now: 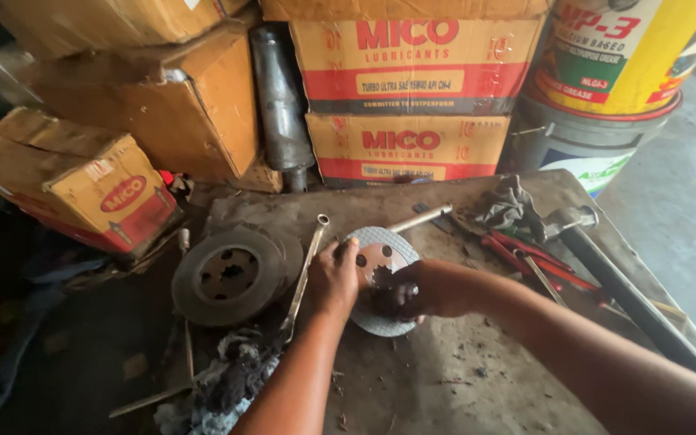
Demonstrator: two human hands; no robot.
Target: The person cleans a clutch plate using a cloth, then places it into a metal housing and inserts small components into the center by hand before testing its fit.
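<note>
gripping grey disc (380, 278) | left hand (333, 282) on its edge | right hand (428, 290) clenched over hidden centre part

Two bare forearms entering from the near edge, converging toward the middle of the scene. Left arm rising steeply from the near centre, wrist straight, left hand (333, 279) palm down with fingers curled and spread slightly, knuckles facing up. Right arm reaching in from the near right corner, angled long and low across to the left, right hand (427, 288) clenched in a loose fist, thumb side toward the left hand. Both hands just beside each other, fingertips nearly meeting.
</note>
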